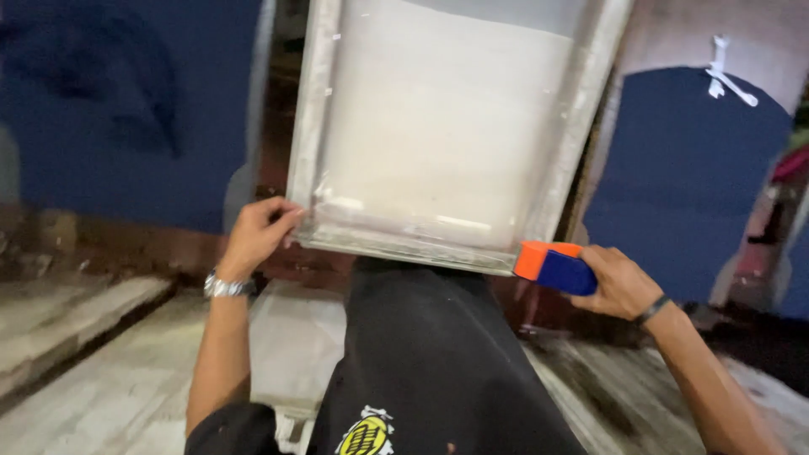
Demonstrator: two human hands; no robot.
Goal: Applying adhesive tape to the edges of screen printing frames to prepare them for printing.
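A large metal-framed screen (447, 126) with pale mesh stands tilted over a black cloth-covered board (430, 354). My left hand (257, 232) grips the frame's lower left corner, fingers on its edge. My right hand (619, 282) holds an orange and blue block-shaped tool (552, 265), its orange end touching the frame's lower right corner. A watch is on my left wrist, a dark band on my right.
A dark blue board (118, 101) hangs at the left and another blue shaped board (683, 177) at the right. Worn pale wooden planks (109, 371) run below. A yellow printed design (366, 434) shows on the black cloth near the bottom.
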